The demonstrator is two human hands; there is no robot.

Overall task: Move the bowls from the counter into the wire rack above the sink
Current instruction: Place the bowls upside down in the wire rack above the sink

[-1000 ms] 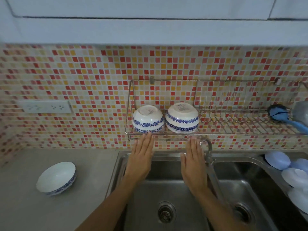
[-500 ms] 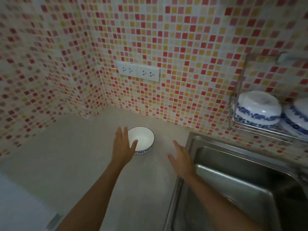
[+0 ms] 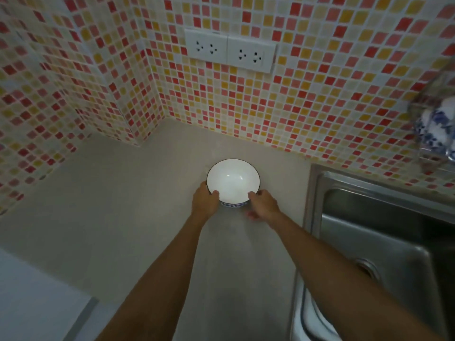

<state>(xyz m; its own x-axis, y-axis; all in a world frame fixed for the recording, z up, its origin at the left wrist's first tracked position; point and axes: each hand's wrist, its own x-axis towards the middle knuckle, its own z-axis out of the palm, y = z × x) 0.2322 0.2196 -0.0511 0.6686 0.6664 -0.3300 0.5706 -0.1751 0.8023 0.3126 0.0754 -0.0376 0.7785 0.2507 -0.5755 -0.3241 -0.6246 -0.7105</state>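
Observation:
A white bowl (image 3: 232,181) with a dark rim and a blue pattern outside stands upright on the grey counter (image 3: 123,217) near the tiled back wall. My left hand (image 3: 204,201) grips its near-left rim, thumb over the edge. My right hand (image 3: 262,204) holds the near-right rim the same way. At the far right edge, blurred, an upside-down blue-and-white bowl (image 3: 437,126) sits in the wire rack (image 3: 418,104).
A steel sink (image 3: 384,242) lies to the right of the counter. Mosaic tile walls meet in a corner at the back left, with a double white socket (image 3: 230,51) above the bowl. A pale surface shows at the bottom left.
Both hands have moved forward from above the counter and closed on the bowl's near rim. The view has swung left and down, so the rack is almost out of sight.

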